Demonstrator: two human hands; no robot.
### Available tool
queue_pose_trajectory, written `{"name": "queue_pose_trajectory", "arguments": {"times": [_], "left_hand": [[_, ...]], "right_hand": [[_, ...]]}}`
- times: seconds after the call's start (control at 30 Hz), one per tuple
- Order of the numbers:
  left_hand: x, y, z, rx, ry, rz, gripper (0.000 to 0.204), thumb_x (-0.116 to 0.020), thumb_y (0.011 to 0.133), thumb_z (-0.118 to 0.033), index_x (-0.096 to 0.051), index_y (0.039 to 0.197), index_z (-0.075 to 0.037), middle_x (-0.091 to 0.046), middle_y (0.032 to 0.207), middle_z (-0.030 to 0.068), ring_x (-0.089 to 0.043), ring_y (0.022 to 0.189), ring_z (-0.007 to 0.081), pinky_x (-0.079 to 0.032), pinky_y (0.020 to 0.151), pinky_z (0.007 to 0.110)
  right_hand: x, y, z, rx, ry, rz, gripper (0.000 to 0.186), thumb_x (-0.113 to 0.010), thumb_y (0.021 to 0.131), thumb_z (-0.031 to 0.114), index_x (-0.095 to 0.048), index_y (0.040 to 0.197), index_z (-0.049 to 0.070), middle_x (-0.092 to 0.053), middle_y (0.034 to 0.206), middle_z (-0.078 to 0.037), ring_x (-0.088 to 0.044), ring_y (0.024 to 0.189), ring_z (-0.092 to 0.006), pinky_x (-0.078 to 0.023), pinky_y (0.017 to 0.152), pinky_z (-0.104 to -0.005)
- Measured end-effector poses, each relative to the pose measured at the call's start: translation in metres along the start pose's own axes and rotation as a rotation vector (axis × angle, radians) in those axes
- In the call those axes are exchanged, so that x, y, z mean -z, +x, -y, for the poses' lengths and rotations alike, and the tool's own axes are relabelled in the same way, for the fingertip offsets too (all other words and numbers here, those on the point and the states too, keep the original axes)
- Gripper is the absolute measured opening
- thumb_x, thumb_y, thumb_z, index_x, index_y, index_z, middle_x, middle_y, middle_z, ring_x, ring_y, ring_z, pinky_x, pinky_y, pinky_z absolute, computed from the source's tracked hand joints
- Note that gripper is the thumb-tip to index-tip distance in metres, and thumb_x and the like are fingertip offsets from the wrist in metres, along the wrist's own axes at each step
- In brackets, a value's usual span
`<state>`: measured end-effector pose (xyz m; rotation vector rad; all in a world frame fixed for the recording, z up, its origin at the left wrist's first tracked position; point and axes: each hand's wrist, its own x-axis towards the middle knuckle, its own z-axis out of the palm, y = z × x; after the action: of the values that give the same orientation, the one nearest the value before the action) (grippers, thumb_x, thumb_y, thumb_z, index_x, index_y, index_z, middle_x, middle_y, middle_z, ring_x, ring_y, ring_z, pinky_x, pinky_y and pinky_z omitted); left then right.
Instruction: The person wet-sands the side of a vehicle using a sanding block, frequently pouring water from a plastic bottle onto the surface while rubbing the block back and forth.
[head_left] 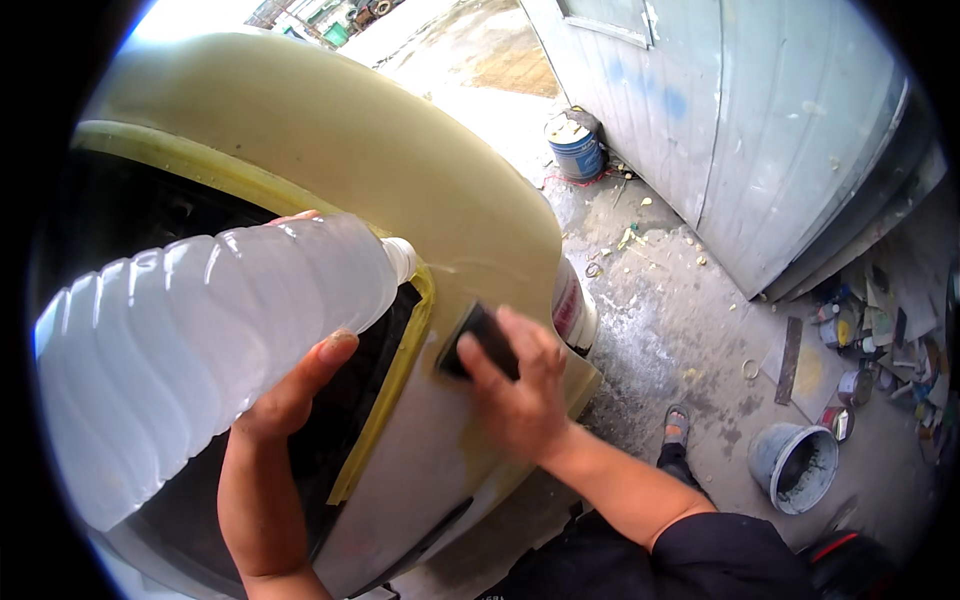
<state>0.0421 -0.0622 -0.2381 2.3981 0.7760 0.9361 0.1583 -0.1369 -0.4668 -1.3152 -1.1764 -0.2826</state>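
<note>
Translucent plastic bottle (200, 350), large, ribbed, white cap, clamped in left hand (290, 395) at lower left; thumb on near side, fingertips just showing over top edge; tilted, neck pointing right toward panel seam. Right hand (515, 385) just beside bottle neck, fingers closed down on black sanding block (478, 340), pressing it flat against pale yellow-green car body panel (380, 150). Block touching panel right next to yellow masking tape (395, 375) that runs along edge of dark opening. Lower part of panel grey, upper part curved and cream-coloured. Dark sleeve on right forearm at bottom edge. Small can with red label (572, 310) tucked just behind panel edge, partly hidden. Sandalled foot (677, 425) on concrete floor (660, 320) below right arm. Grey bucket (795, 468) near foot, dark residue inside. Cluster of small paint tins and scraps (870, 340) at right edge, too small to sort. Flat dark strip (790, 360) lying on floor beside them. Grey-blue metal wall (750, 130) behind, paint-stained. Blue paint can (575, 143) farther back by wall base, lid dirty. Bright sunlit ground beyond, top of frame, blown out.
</note>
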Motion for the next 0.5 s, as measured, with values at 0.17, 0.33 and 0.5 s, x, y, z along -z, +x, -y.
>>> {"name": "queue_pose_trajectory", "arguments": {"times": [0.17,0.33,0.5], "left_hand": [[0.000,0.002,0.000,-0.016,0.077,0.066,0.083,-0.083,0.077,-0.044,-0.048,0.140,-0.001,-0.059,0.132,0.0145,-0.058,0.120,0.0268,-0.047,0.102,0.042],[-0.001,0.003,0.005,-0.040,0.056,0.010,0.085,-0.083,0.078,-0.048,-0.048,0.139,0.000,-0.058,0.133,0.0156,-0.058,0.120,0.0276,-0.047,0.103,0.042],[0.006,-0.001,0.007,-0.029,0.064,-0.011,0.088,-0.080,0.080,-0.053,-0.047,0.140,0.001,-0.056,0.135,0.0173,-0.056,0.125,0.0289,-0.046,0.105,0.043]], "right_hand": [[-0.008,0.082,-0.041,-0.160,0.050,0.011,0.048,-0.068,0.091,0.024,-0.062,0.138,0.018,-0.049,0.140,-0.021,-0.048,0.120,-0.0387,-0.039,0.100,-0.0485],[0.000,0.005,-0.007,-0.046,0.036,0.021,0.048,-0.069,0.091,0.020,-0.061,0.138,0.018,-0.051,0.139,-0.021,-0.051,0.118,-0.0401,-0.041,0.099,-0.0489],[-0.006,0.081,-0.040,-0.161,0.143,0.055,0.052,-0.072,0.087,0.015,-0.063,0.137,0.017,-0.050,0.142,-0.023,-0.053,0.123,-0.0404,-0.040,0.104,-0.0494]]}}
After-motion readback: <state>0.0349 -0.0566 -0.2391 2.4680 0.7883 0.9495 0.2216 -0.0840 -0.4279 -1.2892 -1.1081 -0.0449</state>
